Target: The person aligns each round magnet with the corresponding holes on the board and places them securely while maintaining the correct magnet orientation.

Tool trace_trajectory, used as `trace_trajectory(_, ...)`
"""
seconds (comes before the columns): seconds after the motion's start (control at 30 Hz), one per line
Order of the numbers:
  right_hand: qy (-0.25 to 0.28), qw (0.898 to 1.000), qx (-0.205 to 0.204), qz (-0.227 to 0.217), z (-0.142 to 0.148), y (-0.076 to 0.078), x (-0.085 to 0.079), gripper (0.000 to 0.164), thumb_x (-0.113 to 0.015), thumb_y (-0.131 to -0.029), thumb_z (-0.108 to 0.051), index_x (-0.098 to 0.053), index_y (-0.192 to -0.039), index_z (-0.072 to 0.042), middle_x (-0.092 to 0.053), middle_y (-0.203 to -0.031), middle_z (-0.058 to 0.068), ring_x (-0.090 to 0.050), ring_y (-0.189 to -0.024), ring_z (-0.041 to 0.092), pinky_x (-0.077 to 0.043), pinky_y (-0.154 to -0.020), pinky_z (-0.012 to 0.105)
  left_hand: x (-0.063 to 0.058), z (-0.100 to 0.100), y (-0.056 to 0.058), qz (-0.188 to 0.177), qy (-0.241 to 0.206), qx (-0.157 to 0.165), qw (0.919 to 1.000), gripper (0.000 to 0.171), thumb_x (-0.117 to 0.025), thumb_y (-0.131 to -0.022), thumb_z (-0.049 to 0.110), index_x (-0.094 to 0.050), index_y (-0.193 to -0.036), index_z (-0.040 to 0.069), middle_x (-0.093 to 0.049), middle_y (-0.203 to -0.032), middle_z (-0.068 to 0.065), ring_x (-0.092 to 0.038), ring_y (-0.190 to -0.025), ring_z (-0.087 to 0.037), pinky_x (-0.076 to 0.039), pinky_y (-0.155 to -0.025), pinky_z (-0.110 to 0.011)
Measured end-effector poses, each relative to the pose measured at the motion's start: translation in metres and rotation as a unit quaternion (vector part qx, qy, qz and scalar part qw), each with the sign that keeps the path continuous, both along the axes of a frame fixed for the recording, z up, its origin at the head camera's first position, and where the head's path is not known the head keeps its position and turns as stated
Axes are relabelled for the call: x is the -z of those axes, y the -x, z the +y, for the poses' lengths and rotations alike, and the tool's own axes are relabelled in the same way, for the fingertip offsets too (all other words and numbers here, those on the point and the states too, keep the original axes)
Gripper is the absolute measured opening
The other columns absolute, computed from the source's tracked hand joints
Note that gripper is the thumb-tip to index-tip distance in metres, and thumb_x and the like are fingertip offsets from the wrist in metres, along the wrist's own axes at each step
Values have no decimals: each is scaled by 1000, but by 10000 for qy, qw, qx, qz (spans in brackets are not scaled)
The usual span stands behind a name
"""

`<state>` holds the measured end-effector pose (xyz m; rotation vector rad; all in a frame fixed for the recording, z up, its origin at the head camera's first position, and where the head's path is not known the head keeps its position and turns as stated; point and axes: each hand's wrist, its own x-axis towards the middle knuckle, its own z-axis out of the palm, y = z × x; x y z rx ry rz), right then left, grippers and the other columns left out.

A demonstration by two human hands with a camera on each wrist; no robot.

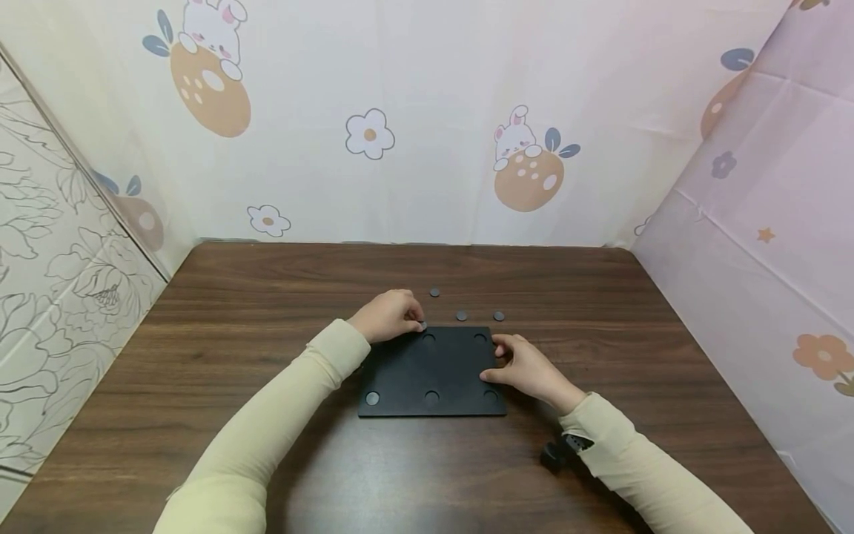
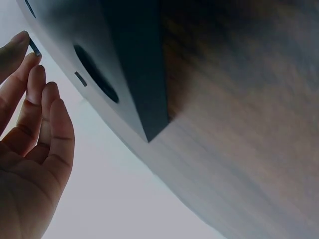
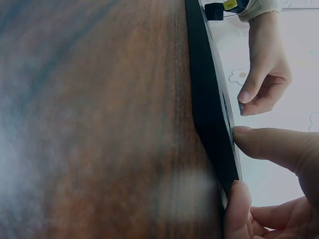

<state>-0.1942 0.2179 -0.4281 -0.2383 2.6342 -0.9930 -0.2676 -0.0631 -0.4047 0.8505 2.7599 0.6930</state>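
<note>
My left hand (image 1: 388, 316) pinches a small grey disc (image 2: 34, 47) between thumb and fingertip, just above the far edge of a black rectangular board (image 1: 427, 368). The board lies flat and has several shallow round recesses. One grey disc (image 1: 372, 398) sits in its near-left recess. At the board's right edge my right hand (image 1: 528, 372) grips it, thumb on the top face and fingers along the side. The left forearm and hand cover the far-left part of the board in the head view.
Three loose grey discs lie past the board: one farthest back (image 1: 434, 292), a middle disc (image 1: 462, 316) and a right disc (image 1: 499, 316). The wooden table (image 1: 267, 289) meets a patterned curtain (image 1: 434, 185) behind. A black wrist device (image 1: 554, 456) hangs under the right sleeve.
</note>
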Motion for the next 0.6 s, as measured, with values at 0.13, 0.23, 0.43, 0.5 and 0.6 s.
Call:
trace_trajectory(0.13, -6, 10000, 7, -2, -1, 0, 0, 82, -79, -82, -32, -40, -146, 2, -51, -108, 9, -46, -92, 21, -39, -76, 35, 1, 2, -3, 68, 33, 124, 9999, 14, -70, -91, 23, -75, -101, 14, -61, -98, 0, -62, -89, -13, -53, -80, -29)
trace_trajectory(0.23, 12, 10000, 21, -13, -1, 0, 0, 82, -79, -82, -32, -40, -146, 2, -51, -107, 9, -46, -92, 22, -38, -76, 36, 2, 4, -4, 144, 70, 243, 9996, 14, -71, -91, 23, -76, -100, 14, -61, -98, 0, -62, -89, -12, -53, -80, -28)
trace_trajectory(0.43, 1, 10000, 39, -22, 0, 0, 0, 82, -79, -82, -31, -40, -145, 2, -50, -107, 9, -46, -93, 22, -38, -76, 35, 5, 7, -5, 239, 138, 388, 9989, 13, -71, -91, 23, -76, -99, 14, -62, -98, 1, -61, -88, -11, -52, -80, -28)
trace_trajectory(0.5, -4, 10000, 34, -27, 0, 0, 0, 82, -79, -83, -31, -40, -146, 2, -50, -107, 9, -46, -93, 22, -38, -75, 35, 7, 8, -5, 270, 186, 414, 9986, 13, -71, -91, 24, -76, -99, 15, -62, -98, 1, -60, -88, -11, -52, -80, -28)
trace_trajectory(0.6, -9, 10000, 27, -26, -1, 1, 0, 82, -79, -83, -31, -39, -146, 2, -50, -107, 9, -46, -93, 21, -38, -76, 35, 8, 10, -6, 328, 247, 466, 9981, 14, -71, -91, 24, -76, -99, 15, -62, -97, 1, -59, -87, -10, -52, -80, -27)
